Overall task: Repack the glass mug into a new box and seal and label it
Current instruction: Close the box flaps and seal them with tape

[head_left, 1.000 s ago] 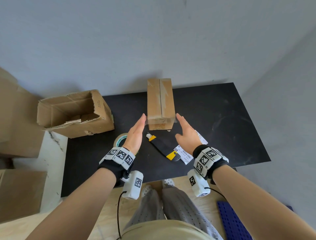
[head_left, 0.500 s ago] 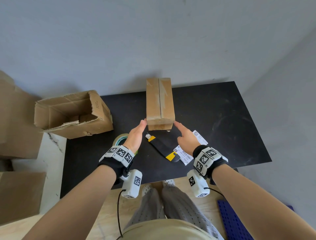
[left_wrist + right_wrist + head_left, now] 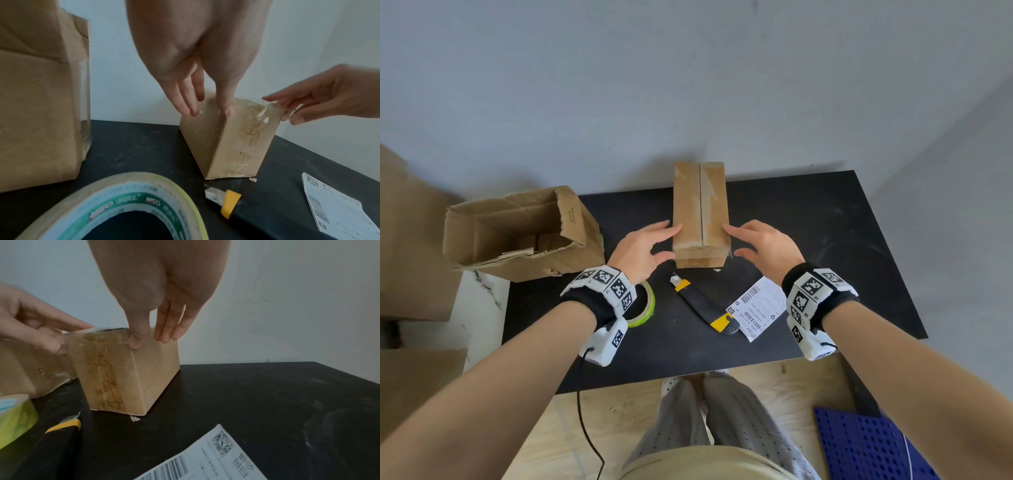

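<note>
Sealed box [image 3: 701, 212]: it stands in the middle of the worktop [image 3: 808, 219]; the landmark for all below.
Left hand [image 3: 642, 251]: my grip is spread, fingers on the left side of the box, to keep it steady.
Right hand [image 3: 765, 246]: spread too, fingers at the right top edge.
Knife [image 3: 703, 308]: just before the box, ready for cutting.
Tape roll [image 3: 645, 305]: front-left of it.
Label [image 3: 756, 308]: front-right.
Open box [image 3: 524, 233]: left, waiting.
Mug: not visible, I suppose inside.
</note>
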Demonstrator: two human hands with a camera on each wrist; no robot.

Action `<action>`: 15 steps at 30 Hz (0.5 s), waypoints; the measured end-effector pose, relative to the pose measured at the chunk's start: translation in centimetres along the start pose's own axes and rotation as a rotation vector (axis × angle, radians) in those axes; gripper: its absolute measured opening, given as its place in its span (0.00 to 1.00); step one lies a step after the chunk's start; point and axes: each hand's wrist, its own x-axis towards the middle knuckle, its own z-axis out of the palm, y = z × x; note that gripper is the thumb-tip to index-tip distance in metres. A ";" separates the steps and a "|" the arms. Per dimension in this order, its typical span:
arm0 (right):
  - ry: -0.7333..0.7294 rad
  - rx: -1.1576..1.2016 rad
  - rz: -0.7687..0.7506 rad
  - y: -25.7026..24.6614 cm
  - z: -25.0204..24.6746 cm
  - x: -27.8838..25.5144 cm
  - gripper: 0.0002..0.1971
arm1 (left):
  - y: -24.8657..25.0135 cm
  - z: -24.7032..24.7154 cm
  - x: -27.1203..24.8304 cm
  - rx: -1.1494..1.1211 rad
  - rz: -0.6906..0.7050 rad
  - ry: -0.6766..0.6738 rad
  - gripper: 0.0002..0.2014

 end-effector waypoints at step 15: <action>0.187 0.084 -0.011 -0.6 2.5 0.5 0.20 | 0.8 1.1 0.1 -0.013 0.060 0.153 0.25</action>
